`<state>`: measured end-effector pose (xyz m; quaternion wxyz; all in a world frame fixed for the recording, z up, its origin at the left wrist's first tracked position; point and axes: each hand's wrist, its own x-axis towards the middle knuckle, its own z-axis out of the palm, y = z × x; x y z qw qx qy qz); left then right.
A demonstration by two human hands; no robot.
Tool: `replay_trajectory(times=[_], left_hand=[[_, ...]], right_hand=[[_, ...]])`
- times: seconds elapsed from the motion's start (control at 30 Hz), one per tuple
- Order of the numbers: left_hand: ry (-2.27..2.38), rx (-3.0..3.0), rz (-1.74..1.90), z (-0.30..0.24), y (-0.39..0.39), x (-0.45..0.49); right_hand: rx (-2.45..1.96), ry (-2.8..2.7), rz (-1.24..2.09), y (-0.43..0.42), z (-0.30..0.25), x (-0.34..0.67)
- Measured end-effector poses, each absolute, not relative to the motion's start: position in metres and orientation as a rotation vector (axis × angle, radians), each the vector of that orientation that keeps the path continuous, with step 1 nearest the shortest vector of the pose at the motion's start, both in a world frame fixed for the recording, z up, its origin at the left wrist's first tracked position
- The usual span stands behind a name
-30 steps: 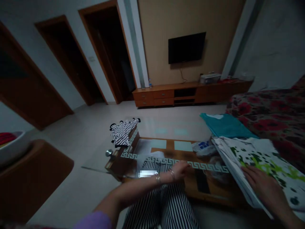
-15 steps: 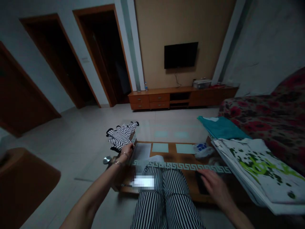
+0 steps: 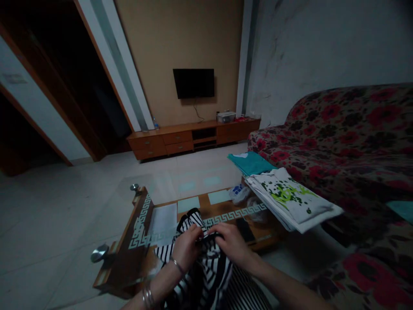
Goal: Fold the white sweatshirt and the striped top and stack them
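Observation:
A black-and-white striped garment (image 3: 214, 269) with black edging hangs bunched between my hands, over the near side of the glass-topped coffee table (image 3: 193, 202). My left hand (image 3: 189, 245), with bracelets on the wrist, pinches its upper edge. Close beside it, my right hand (image 3: 232, 241) grips the same edge with thumb and fingers. The garment's lower folds overlap my striped trousers (image 3: 248, 288). Which part of the garment I hold is hard to make out.
White folded shirts with a green print (image 3: 287, 193) lie on the table's right end, a teal folded cloth (image 3: 251, 162) behind them. A plastic bag (image 3: 239, 194) and a dark flat object (image 3: 245, 230) are nearby. A floral sofa (image 3: 338, 129) stands right.
The striped garment has come from the table's far left corner to in front of me. My right hand has left the dark flat object and joined the left on the garment. The view has turned right.

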<state>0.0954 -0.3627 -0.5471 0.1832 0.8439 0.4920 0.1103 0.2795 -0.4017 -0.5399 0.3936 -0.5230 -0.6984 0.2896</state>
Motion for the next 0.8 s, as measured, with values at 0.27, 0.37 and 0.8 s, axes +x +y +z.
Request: replay_trajectory(times=[0.27,0.37,0.8], left_hand=[[1.475,2.206,0.660,-0.484,-0.336,0.060],[1.309,2.023,0.932,-0.428,-0.323,0.049],[0.926,1.614,1.040,-0.345,-0.359,0.027]], right_hand=[[-1.317,-1.621,0.416,-0.354,-0.444,0.338],[-1.194,-1.661,0.292,-0.344,-0.407,0.341],[-0.788,-1.563,1.306,-0.402,-0.325,0.315]])
